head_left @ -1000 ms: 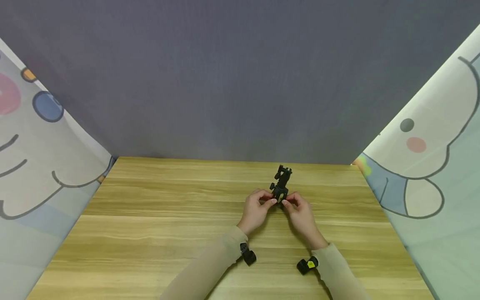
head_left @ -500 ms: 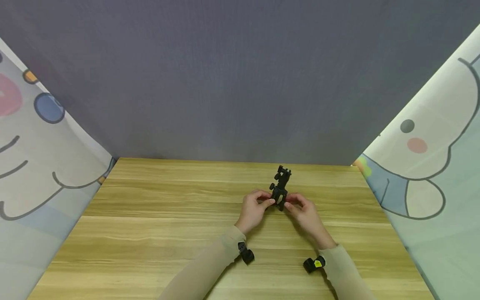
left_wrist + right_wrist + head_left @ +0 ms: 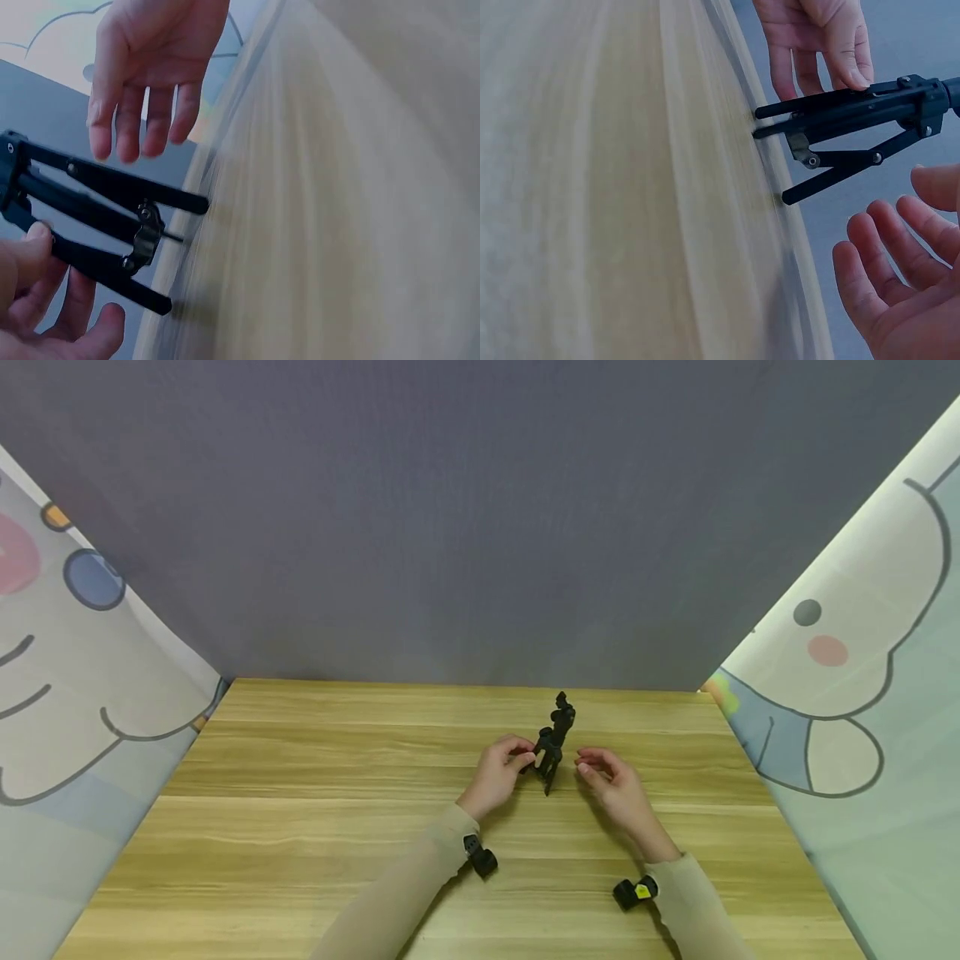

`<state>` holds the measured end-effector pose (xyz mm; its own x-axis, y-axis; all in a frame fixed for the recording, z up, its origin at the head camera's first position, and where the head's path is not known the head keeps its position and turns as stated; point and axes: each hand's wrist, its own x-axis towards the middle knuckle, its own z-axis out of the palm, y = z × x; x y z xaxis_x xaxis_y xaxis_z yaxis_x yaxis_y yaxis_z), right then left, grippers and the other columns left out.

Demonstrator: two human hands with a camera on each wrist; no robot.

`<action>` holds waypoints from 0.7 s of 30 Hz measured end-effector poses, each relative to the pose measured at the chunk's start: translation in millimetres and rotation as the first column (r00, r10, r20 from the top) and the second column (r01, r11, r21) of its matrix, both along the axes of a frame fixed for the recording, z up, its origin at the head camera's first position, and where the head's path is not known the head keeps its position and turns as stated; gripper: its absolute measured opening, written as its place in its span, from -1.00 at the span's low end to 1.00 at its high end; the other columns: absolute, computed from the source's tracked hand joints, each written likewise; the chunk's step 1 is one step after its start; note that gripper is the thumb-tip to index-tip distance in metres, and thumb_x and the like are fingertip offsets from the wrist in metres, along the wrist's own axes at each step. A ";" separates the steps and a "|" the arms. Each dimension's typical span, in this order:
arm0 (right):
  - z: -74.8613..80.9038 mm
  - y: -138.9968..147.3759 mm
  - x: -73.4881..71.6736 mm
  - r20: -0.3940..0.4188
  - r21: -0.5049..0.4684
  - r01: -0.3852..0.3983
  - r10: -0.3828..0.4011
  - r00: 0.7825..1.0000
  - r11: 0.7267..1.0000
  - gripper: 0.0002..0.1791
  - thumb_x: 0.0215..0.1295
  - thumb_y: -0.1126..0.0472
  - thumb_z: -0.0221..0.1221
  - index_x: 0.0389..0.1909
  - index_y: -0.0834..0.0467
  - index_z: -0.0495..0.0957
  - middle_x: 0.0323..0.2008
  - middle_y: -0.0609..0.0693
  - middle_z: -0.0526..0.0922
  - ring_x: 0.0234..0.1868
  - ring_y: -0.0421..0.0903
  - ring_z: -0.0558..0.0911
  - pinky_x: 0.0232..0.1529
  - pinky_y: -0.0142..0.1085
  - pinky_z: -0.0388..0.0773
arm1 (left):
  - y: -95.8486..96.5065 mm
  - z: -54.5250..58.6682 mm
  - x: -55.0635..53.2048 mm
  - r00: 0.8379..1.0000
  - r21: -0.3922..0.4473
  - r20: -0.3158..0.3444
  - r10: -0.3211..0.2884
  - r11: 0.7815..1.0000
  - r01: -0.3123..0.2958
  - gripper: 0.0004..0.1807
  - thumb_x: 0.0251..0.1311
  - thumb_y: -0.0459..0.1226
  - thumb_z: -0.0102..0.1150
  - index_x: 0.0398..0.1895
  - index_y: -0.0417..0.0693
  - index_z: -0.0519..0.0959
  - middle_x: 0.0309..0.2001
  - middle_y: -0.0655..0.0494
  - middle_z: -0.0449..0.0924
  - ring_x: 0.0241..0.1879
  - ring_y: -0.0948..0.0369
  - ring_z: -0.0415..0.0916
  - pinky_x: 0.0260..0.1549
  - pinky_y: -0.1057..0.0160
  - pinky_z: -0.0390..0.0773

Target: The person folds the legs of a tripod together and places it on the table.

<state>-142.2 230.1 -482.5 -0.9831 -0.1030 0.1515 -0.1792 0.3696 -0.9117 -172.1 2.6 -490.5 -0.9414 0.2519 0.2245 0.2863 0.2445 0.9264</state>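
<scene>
A small black tripod stands near the back of the table, its legs spread. My left hand pinches one of its legs between thumb and fingers, and in the left wrist view that leg runs out past the fingertips. To the right of the tripod, my right hand is apart from it with relaxed, slightly bent fingers. In the right wrist view the right hand holds nothing, and metal-jointed braces link the legs. The tripod's head is out of frame in both wrist views.
The wood-grain table ends at a dark grey back wall. Cartoon-printed sheets hang at both sides. Each wrist wears a small black camera.
My right hand has let go of the tripod's leg and moved right. The tripod has turned, and its lower end has shifted slightly left with my left hand.
</scene>
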 end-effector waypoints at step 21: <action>2.1 2.5 3.5 0.000 0.018 0.011 -0.011 1.000 1.000 -0.66 0.49 0.19 0.14 0.08 0.37 0.55 -0.06 0.27 0.66 -0.05 0.16 0.62 -0.08 -0.42 0.53 | -16.5 8.7 6.2 0.999 -0.056 0.020 -0.036 0.998 0.037 -0.61 0.18 -0.26 0.41 0.09 -0.03 0.61 0.02 0.17 0.58 -0.03 0.18 0.54 0.02 0.17 0.54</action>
<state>-138.8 232.6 -480.4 -0.9841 -0.0953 0.1500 -0.1755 0.3881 -0.9047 -165.9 -13.9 -481.8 -0.9354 0.2975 0.1910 0.2783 0.2865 0.9168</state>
